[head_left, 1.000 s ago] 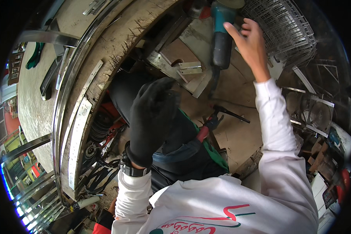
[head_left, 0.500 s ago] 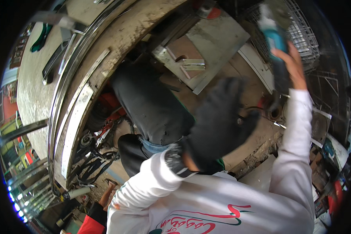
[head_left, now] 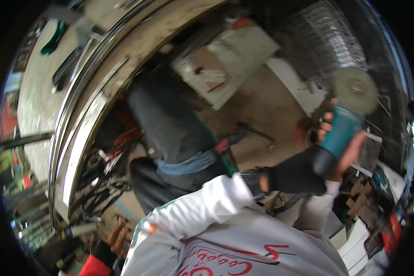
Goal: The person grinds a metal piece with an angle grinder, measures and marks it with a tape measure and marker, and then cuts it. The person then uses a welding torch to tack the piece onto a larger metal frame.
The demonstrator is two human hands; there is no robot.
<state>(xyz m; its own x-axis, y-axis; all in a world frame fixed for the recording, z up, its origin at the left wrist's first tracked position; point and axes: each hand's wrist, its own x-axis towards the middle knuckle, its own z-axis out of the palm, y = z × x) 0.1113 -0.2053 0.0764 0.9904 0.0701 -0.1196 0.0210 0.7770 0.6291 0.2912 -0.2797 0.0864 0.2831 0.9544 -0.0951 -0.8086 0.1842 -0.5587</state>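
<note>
A teal angle grinder with a black rear end is held in my bare right hand. Its round, pale disc points up and away from me, and the fingers wrap around the body from beneath. My left hand, in a black glove, reaches across to the right and meets the grinder's black rear end. The glove's fingers are hidden behind or merge with that dark part, so their grip cannot be made out.
A table edge with long metal strips curves along the left. Ahead lies a flat pale panel with a brown piece on it. A wire basket stands far right. Another person's hand shows at lower left.
My right hand has brought the grinder down and nearer to me, its disc now plainly seen. My gloved left hand has moved right from over my legs to the grinder.
</note>
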